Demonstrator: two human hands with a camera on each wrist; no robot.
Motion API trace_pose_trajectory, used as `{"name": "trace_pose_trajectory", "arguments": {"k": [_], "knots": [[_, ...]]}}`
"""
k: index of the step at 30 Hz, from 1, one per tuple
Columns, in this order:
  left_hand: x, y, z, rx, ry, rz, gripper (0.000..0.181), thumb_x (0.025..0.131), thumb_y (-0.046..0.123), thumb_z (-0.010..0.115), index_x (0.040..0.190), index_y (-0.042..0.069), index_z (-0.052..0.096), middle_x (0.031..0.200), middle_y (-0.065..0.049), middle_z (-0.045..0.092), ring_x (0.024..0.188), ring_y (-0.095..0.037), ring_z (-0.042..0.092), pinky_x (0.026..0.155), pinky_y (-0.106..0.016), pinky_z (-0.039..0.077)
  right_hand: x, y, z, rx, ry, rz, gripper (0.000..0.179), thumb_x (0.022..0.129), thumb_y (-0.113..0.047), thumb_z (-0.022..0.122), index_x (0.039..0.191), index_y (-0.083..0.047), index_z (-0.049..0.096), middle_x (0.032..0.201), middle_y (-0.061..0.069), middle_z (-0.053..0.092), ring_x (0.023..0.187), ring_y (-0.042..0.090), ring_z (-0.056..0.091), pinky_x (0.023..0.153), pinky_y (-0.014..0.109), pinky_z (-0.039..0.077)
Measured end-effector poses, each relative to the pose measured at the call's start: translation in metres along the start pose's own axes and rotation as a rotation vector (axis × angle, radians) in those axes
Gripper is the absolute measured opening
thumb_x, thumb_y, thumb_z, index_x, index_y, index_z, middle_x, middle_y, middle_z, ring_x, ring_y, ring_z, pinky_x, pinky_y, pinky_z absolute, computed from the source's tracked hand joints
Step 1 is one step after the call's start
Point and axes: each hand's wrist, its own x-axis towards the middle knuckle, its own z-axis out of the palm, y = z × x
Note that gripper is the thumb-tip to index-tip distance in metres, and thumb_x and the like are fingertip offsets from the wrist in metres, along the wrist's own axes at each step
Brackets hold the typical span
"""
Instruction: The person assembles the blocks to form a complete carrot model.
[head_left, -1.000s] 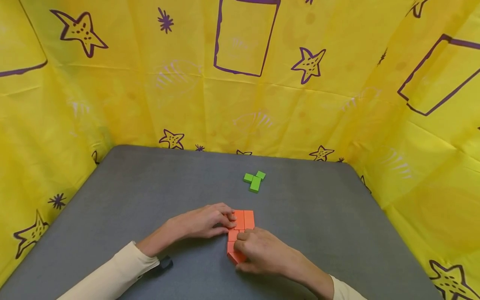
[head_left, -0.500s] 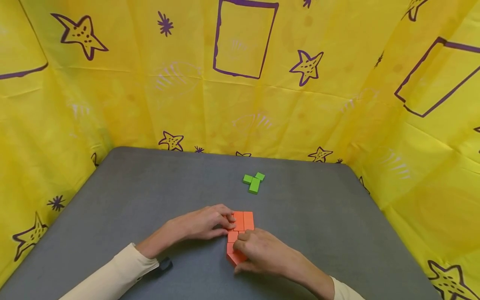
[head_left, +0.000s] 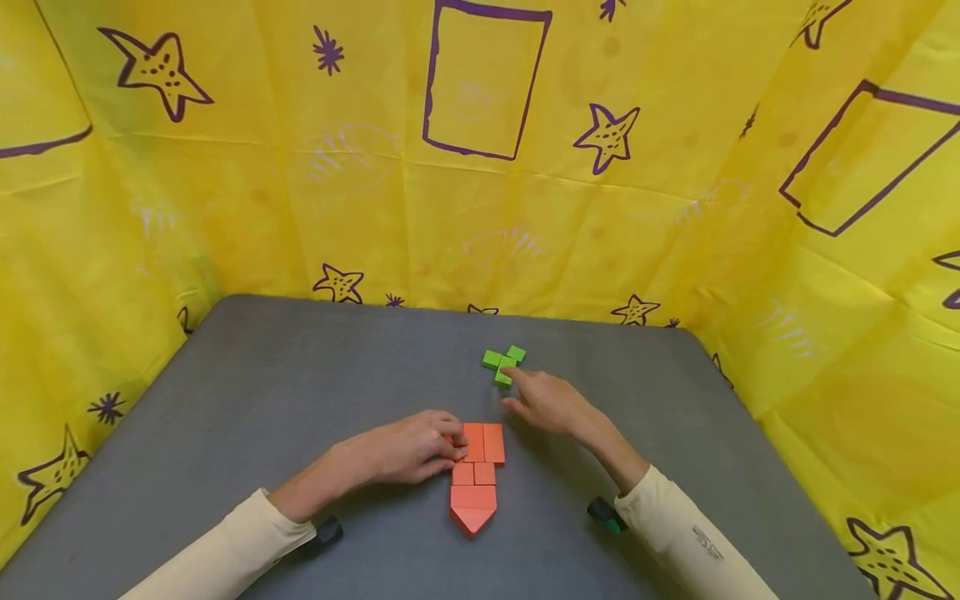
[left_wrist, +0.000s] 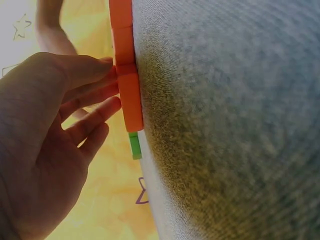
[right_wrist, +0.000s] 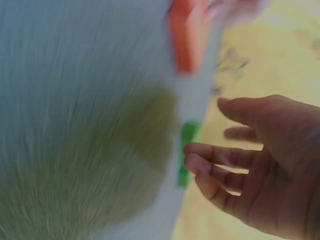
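Note:
Flat orange blocks lie fitted together on the grey table: upright rectangles (head_left: 493, 443) at the far end, two small squares (head_left: 484, 474) below them, then a rectangle and a triangle (head_left: 473, 520) pointing toward me. My left hand (head_left: 416, 447) rests its fingertips along the left edge of the far rectangles. In the left wrist view its fingers (left_wrist: 95, 114) are fairly straight against the orange side. My right hand (head_left: 551, 404) reaches over the green blocks (head_left: 491, 359), its index finger over the nearest one. The right wrist view is blurred; the fingers (right_wrist: 220, 155) look loosely spread, with nothing held.
Yellow cloth (head_left: 360, 200) with purple starfish drawings surrounds the grey table (head_left: 337, 350) at the back and both sides. Dark wrist-worn devices (head_left: 606, 515) sit under both cream sleeves (head_left: 675, 525).
My right hand has left the near orange blocks and moved forward to the green ones, uncovering the squares and triangle. My left hand stays at the orange blocks.

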Motion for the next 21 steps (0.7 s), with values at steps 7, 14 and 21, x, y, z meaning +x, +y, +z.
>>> {"name": "trace_pose_trajectory", "arguments": {"k": [7, 14, 21], "knots": [[-0.002, 0.001, -0.001, -0.052, -0.015, -0.008, 0.021, 0.102, 0.017, 0.068, 0.119, 0.014, 0.080, 0.122, 0.003, 0.072, 0.119, -0.014, 0.061, 0.105, -0.028, 0.055, 0.011, 0.026, -0.003, -0.072, -0.057, 0.035, 0.024, 0.101, -0.029, 0.070, 0.109, -0.008, 0.076, 0.096, 0.013, 0.061, 0.083, 0.024, 0.053, 0.070, 0.039, 0.046], [-0.003, 0.003, -0.006, -0.064, -0.032, -0.034, 0.029, 0.102, 0.017, 0.068, 0.129, 0.013, 0.075, 0.127, 0.002, 0.074, 0.119, -0.013, 0.065, 0.103, -0.028, 0.056, 0.009, 0.035, -0.006, -0.022, -0.032, 0.159, 0.023, 0.095, -0.023, 0.078, 0.103, -0.006, 0.063, 0.087, 0.006, 0.063, 0.075, 0.019, 0.056, 0.064, 0.034, 0.046], [-0.003, 0.002, -0.008, -0.057, -0.060, -0.046, 0.030, 0.102, 0.018, 0.068, 0.131, 0.015, 0.074, 0.129, 0.003, 0.075, 0.119, -0.013, 0.065, 0.100, -0.025, 0.056, 0.007, 0.035, -0.005, 0.054, 0.101, 0.091, 0.021, 0.094, -0.018, 0.078, 0.108, -0.007, 0.066, 0.098, 0.009, 0.072, 0.081, 0.021, 0.065, 0.070, 0.038, 0.056]]}}
